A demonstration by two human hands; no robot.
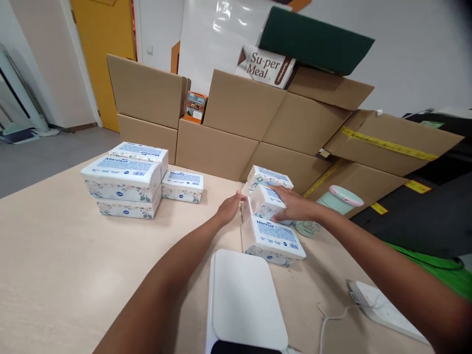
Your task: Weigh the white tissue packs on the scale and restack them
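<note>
My right hand (293, 204) is closed over a white tissue pack (262, 202) with a blue floral print, thumb at its front and fingers on top. That pack rests at a tilt among other packs. In front of it lies another tissue pack (276, 241) marked "Manhua", and behind stands one more tissue pack (271, 178). My left hand (230, 209) is at the left side of this group, fingers stretched out, their tips near or touching the packs. It holds nothing that I can see.
A white flat-topped device (243, 300) stands close in front. More tissue packs (121, 172) are stacked on the table's left. Cardboard boxes (217, 147) line the back edge. A pale green bin (337, 199) is at right, with a white power strip (387, 307) and cable nearer.
</note>
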